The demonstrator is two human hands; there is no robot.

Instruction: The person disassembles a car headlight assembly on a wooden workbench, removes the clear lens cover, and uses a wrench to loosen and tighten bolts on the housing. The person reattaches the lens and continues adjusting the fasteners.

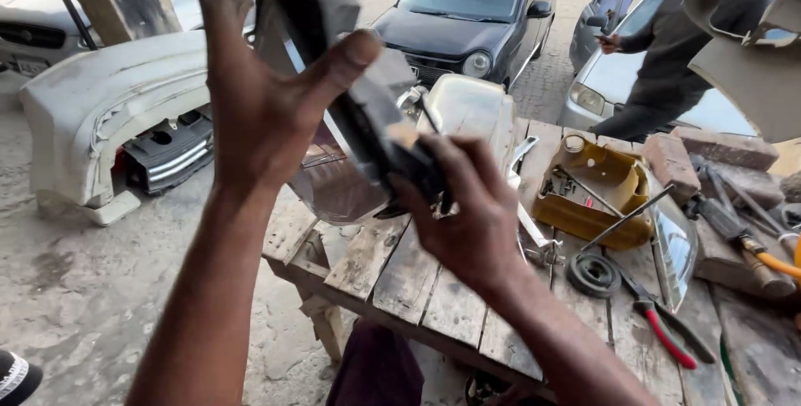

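Note:
My left hand is raised high and grips a long dark car part, thumb pressed on its right side. My right hand holds the lower end of the same part, where dark fittings and a bit of shiny metal stick out near the fingers. The part runs up out of the top of the view. Both hands are above a rough wooden workbench. A headlamp unit lies on the bench just behind the hands.
On the bench: a yellow cut-open container with small parts, red-handled pliers, a black round disc, another lamp lens, bricks, tools. A white bumper lies on the ground left. Parked cars and a person stand behind.

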